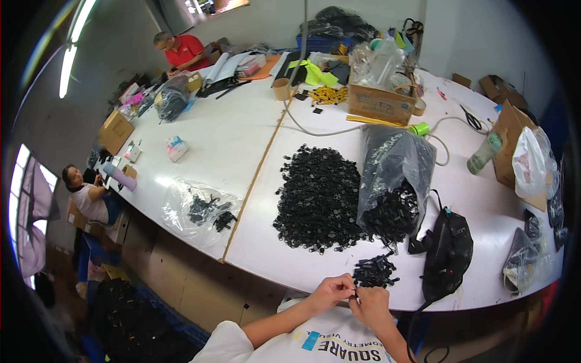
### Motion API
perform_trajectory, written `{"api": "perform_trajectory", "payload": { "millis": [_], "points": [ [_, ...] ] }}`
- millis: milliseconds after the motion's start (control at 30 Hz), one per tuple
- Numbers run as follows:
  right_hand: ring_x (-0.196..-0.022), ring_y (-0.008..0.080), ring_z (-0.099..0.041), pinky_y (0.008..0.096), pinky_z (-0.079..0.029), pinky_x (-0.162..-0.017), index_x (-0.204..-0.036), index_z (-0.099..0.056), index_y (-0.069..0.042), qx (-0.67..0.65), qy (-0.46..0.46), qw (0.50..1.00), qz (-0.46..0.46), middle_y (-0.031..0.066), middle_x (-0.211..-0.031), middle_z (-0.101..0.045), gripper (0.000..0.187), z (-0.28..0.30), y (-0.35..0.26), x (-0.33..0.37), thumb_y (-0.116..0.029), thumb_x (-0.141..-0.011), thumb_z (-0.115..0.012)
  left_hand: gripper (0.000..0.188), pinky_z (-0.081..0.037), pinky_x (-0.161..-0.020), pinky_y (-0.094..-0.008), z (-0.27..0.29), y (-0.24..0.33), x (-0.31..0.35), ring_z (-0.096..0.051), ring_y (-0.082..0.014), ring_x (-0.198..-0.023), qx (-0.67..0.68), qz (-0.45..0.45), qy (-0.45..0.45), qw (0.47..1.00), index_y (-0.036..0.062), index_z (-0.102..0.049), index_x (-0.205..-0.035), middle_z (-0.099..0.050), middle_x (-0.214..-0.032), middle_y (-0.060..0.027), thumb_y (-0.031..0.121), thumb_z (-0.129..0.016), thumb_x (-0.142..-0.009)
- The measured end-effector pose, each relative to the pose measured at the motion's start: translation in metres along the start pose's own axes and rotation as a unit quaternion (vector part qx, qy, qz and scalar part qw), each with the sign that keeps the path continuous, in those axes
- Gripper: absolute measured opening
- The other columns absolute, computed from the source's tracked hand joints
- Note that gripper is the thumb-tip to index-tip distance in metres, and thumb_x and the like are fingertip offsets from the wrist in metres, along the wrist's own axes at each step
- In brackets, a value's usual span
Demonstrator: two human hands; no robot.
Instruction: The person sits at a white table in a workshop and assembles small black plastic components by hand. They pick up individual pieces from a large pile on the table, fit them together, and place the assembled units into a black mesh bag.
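- Clock directions are taken from where the two hands meet, with twelve o'clock pointing straight away from the wearer.
- The left hand (331,293) is held low at the table's near edge, its thumb and fingertips pinched together with almost no gap, and a small dark piece (354,293) is gripped between them.
- The right hand (371,302) is brought up against it, back of the hand uppermost and fingers curled; the same piece is pinched at its fingertips, though its exact shape cannot be told.
- At one o'clock, just beyond the fingers, a small heap of black parts (375,270) is spread on the white table (254,175).
- At eleven o'clock, a much larger pile of black pieces (318,199) is laid out.
- At one o'clock, farther off, a clear plastic bag (396,151) is set beside that pile, with black parts gathered at its near end.
- At two o'clock, a black pouch (448,257) is placed near the table's edge.
- At ten o'clock, a flattened transparent bag (181,209) is seen with a few black parts on it.
- At twelve o'clock, well apart, a cardboard box (381,104) is filled with clear plastic; yellow pieces (327,95) are heaped to its left.
- At eleven o'clock, a co-worker in red (186,51) is seen by the far table edge.
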State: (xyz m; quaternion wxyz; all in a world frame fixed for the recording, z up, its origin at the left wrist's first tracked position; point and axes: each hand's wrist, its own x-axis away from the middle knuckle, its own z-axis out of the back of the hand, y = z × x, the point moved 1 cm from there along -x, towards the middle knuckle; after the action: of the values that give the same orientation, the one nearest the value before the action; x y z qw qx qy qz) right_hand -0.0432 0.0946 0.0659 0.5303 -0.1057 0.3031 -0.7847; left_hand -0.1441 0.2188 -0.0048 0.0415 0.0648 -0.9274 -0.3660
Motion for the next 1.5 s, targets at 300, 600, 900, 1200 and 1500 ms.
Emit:
{"api": "perform_trajectory", "payload": {
  "millis": [300, 600, 900, 1200, 1500],
  "points": [
    [-0.048, 0.0339, -0.055, 0.0428, -0.042, -0.048, -0.069, -0.056, -0.004, -0.100, 0.034, 0.993, -0.052, 0.0144, -0.053, -0.054, 0.021, -0.004, 0.003, 0.000, -0.017, -0.085, -0.060, 0.015, -0.036, -0.049, -0.0261, -0.016, 0.010, -0.012, -0.046, -0.0139, -0.060, -0.435, -0.266, 0.181, 0.841, 0.0019, -0.063, -0.078, -0.049, -0.073, -0.0031, -0.006, -0.075, -0.071],
    [-0.051, 0.0318, -0.056, 0.0417, -0.043, -0.050, -0.070, -0.055, -0.003, -0.141, 0.034, 0.988, -0.048, 0.0121, -0.058, -0.056, 0.020, -0.007, 0.021, 0.009, -0.017, -0.084, -0.060, 0.013, -0.043, -0.051, -0.0308, -0.018, 0.031, -0.034, -0.054, -0.0225, -0.060, -0.597, -0.336, -0.031, 0.727, -0.0001, -0.061, -0.076, -0.054, -0.069, -0.0096, -0.007, -0.070, -0.070],
    [-0.052, 0.0214, -0.055, 0.0342, -0.042, -0.053, -0.066, -0.054, -0.009, 0.048, -0.012, 0.987, 0.153, 0.0037, -0.058, -0.053, 0.017, -0.007, 0.031, 0.016, -0.017, -0.076, -0.065, 0.015, -0.043, -0.051, -0.0388, 0.009, 0.033, -0.020, -0.053, -0.0330, -0.055, -0.632, -0.068, -0.147, 0.758, 0.0020, -0.055, -0.069, -0.052, -0.060, -0.0125, 0.006, -0.066, -0.079],
    [-0.060, 0.0277, -0.059, 0.0380, -0.046, -0.060, -0.078, -0.060, -0.006, -0.030, -0.021, 0.999, -0.007, 0.0070, -0.065, -0.060, 0.018, -0.003, 0.052, 0.004, -0.022, -0.079, -0.069, 0.020, -0.043, -0.050, -0.0350, 0.027, 0.040, -0.032, -0.053, -0.0255, -0.051, -0.620, -0.106, -0.039, 0.776, 0.0019, -0.056, -0.069, -0.053, -0.059, -0.0096, 0.012, -0.070, -0.079],
    [-0.069, 0.0346, -0.063, 0.0454, -0.048, -0.062, -0.100, -0.059, -0.003, 0.007, 0.082, 0.976, -0.203, 0.0155, -0.078, -0.065, 0.039, 0.014, 0.082, -0.016, -0.032, -0.078, -0.072, 0.030, -0.046, -0.049, -0.0362, 0.038, 0.043, -0.052, -0.059, -0.0253, -0.052, -0.785, -0.066, 0.190, 0.586, 0.0080, -0.059, -0.098, -0.061, -0.063, -0.0071, 0.020, -0.074, -0.075]
  ]
}}
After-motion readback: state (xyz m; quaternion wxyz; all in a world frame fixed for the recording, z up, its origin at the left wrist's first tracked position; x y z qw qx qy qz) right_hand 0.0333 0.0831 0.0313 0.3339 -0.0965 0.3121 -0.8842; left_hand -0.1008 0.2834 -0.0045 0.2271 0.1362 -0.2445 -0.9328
